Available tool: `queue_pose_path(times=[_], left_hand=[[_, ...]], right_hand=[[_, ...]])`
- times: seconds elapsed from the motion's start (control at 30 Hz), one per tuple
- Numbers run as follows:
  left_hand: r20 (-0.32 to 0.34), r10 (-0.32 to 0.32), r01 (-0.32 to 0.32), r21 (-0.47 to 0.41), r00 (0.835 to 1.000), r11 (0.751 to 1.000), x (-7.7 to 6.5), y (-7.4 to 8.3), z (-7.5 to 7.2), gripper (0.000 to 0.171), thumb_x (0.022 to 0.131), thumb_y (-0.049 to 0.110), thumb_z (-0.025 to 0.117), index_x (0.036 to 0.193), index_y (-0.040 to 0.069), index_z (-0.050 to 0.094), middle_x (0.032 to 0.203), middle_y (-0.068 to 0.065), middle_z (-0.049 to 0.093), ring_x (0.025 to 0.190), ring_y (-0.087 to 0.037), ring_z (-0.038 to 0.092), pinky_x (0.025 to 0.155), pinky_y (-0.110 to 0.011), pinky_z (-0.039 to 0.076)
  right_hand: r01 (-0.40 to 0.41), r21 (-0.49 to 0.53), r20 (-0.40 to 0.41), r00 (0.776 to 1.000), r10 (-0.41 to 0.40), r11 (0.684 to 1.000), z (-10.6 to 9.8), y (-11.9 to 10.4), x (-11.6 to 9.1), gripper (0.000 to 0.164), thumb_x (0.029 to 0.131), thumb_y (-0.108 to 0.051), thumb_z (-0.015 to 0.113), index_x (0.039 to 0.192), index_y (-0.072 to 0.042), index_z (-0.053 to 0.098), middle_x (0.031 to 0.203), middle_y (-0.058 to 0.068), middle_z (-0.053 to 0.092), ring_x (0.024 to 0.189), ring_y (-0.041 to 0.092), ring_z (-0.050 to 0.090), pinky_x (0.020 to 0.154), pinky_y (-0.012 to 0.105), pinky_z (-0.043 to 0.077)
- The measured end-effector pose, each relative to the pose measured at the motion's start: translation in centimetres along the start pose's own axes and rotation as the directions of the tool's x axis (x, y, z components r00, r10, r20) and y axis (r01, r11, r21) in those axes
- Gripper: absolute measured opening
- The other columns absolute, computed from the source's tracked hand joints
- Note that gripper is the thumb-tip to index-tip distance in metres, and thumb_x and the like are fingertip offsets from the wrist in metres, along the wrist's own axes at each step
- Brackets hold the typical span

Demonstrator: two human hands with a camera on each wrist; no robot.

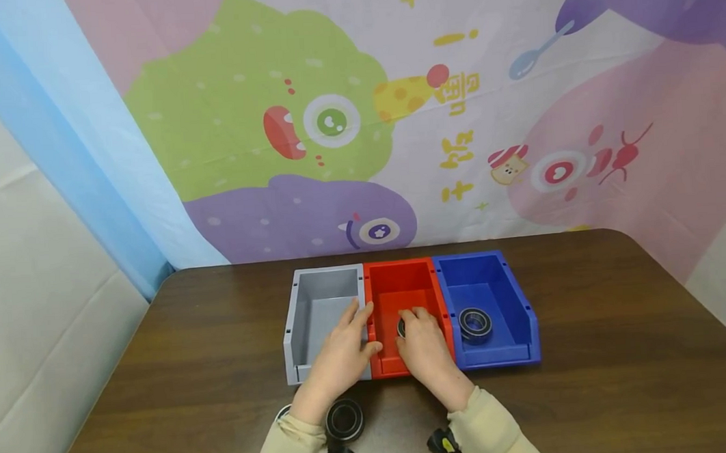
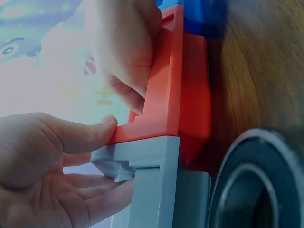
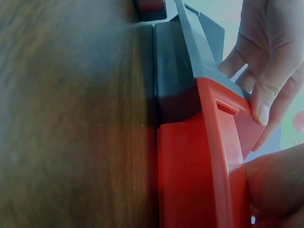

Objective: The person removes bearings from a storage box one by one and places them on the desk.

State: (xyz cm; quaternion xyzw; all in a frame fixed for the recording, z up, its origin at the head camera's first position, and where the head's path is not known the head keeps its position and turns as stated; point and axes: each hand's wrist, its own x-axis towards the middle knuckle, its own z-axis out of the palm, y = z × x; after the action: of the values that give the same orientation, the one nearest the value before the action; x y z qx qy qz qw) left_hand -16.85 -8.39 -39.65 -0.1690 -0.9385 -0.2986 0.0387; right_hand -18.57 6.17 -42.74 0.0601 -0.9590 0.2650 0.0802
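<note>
Three open-front bins stand side by side: grey, red and blue. My left hand straddles the adjoining walls of the grey and red bins. Its thumb lies on the red side and fingers reach into the grey bin. Inside the red bin, my right hand holds a ring-shaped ball bearing, mostly hidden under the fingers. Another bearing sits in the blue bin, near its left wall.
On the brown wooden table, in front of the grey bin, lies a dark bearing. A further bearing is partly hidden by the left wrist. Behind the table hangs a printed cloth.
</note>
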Motion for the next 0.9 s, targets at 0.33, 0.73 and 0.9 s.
queue_pose_path(times=[0.33, 0.73, 0.9], left_hand=[[0.023, -0.013, 0.015, -0.055, 1.0, 0.998, 0.3, -0.4, -0.2, 0.059, 0.08, 0.015, 0.068, 0.133, 0.003, 0.045, 0.141, -0.023, 0.035, 0.118, -0.039, 0.047, 0.093, -0.05, 0.041], [0.032, -0.006, 0.011, -0.145, 0.999, 0.989, 0.2, -0.8, -0.4, 0.058, 0.081, 0.011, 0.067, 0.133, 0.003, 0.043, 0.142, -0.022, 0.032, 0.11, -0.035, 0.054, 0.094, -0.048, 0.042], [0.044, -0.005, 0.012, -0.169, 0.999, 0.986, 0.2, -1.0, -0.4, 0.058, 0.082, 0.011, 0.066, 0.134, 0.003, 0.042, 0.143, -0.023, 0.031, 0.105, -0.034, 0.058, 0.092, -0.047, 0.044]], right_hand=[[0.0, -0.005, 0.01, 1.0, 0.0, 1.0, -0.1, -0.1, 0.0, 0.04, 0.077, -0.008, 0.069, 0.114, 0.002, 0.059, 0.114, 0.023, 0.055, 0.102, 0.037, 0.054, 0.087, 0.047, 0.047], [-0.002, 0.004, 0.007, 1.0, 0.002, 1.0, 0.0, -0.2, -0.1, 0.04, 0.077, -0.009, 0.069, 0.114, 0.001, 0.059, 0.114, 0.023, 0.055, 0.101, 0.037, 0.054, 0.087, 0.046, 0.047], [-0.001, 0.001, 0.006, 1.0, 0.001, 1.0, 0.0, -0.1, 0.0, 0.04, 0.077, -0.008, 0.069, 0.114, 0.002, 0.059, 0.113, 0.023, 0.055, 0.101, 0.036, 0.054, 0.086, 0.046, 0.047]])
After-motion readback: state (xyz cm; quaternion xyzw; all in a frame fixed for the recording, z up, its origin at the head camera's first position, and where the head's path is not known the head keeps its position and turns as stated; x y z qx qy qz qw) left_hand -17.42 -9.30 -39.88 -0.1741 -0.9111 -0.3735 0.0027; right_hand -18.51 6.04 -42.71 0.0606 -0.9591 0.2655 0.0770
